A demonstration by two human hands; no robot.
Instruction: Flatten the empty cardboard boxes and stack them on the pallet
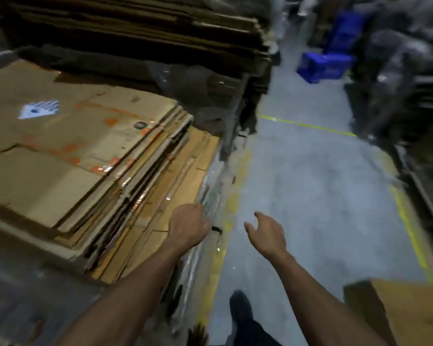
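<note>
Standing on the grey concrete floor (310,196), one dark shoe (240,308) showing at the bottom edge. Sitting at the lower right corner, part of a brown cardboard box (408,310), whether folded or not impossible to tell. Reaching forward with both bare arms. Left hand (189,227) hanging at the near right edge of the stack of flattened cardboard boxes (85,156), knuckles up and fingers curled under out of sight; whether gripping anything impossible to tell. Right hand (266,232) hovering over the floor, fingers loosely spread and holding nothing. Lying to the left, the flattened stack, sheets fanned out at the edge, a white label (39,109) and orange print on the top sheet. Rising behind it, a taller, darker pile of cardboard (148,33). Running along the aisle, yellow floor lines (308,125). Resting further back on the right, blue crates (323,67), blurred.
</note>
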